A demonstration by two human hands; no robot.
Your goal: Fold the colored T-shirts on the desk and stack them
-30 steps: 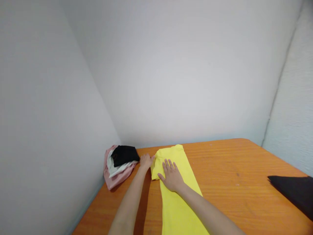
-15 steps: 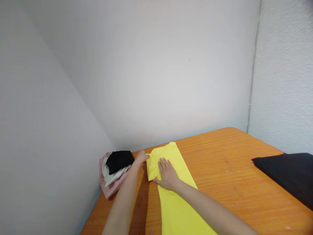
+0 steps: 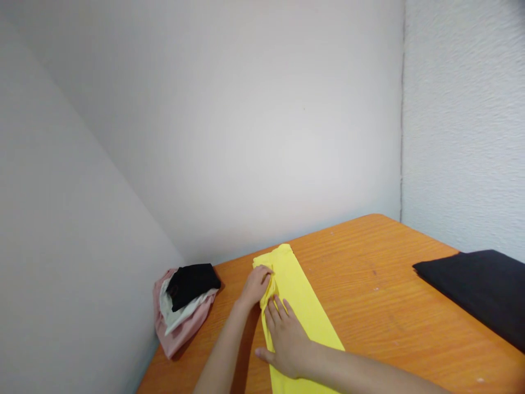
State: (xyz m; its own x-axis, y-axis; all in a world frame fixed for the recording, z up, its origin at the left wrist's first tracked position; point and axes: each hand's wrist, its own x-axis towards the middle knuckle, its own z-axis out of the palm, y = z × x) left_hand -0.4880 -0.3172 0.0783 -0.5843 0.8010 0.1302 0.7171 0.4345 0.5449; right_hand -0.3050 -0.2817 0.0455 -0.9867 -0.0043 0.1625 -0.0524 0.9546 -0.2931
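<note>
A long yellow garment [image 3: 301, 298] lies folded in a narrow strip on the orange wooden table [image 3: 381, 295], running from the far edge towards me. My left hand [image 3: 257, 285] is closed on the garment's left edge near its far end, pinching a fold of cloth inward. Just behind it, my right hand [image 3: 287, 339] lies flat on the yellow cloth with fingers stretched out, pressing it down.
A small pile of pink, white and black clothes [image 3: 184, 301] sits at the table's left edge against the wall. A black folded cloth [image 3: 479, 290] lies at the right. White walls close in the table on the left, back and right.
My left hand pulled the yellow sleeve part inward over the strip, narrowing it. My right hand slid back towards me along the cloth. The view shifted right.
</note>
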